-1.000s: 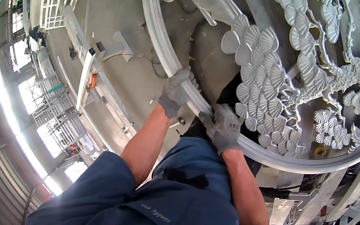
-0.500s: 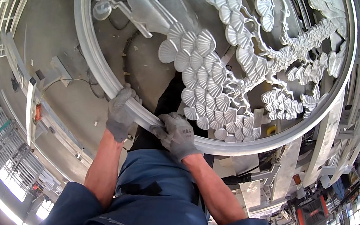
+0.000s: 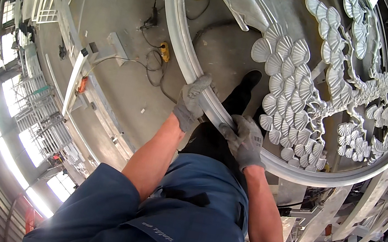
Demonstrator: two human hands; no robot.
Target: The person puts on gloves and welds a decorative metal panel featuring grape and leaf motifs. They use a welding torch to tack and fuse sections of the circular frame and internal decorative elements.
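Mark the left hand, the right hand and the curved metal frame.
Left hand [image 3: 191, 101]: head view, on its gloved back.
Right hand [image 3: 248, 140]: head view, on its gloved back.
Curved metal frame [image 3: 308, 178]: head view, on its rim, right of both hands.

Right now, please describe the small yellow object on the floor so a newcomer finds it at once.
Find the large curved silver metal frame. Just left of it, on the grey floor, a small yellow object lies by dark cables; its colour separates it from the orange object farther left.

Single fisheye view from head height, downward and close over torso [image 3: 173, 236] and hands [image 3: 191, 99]
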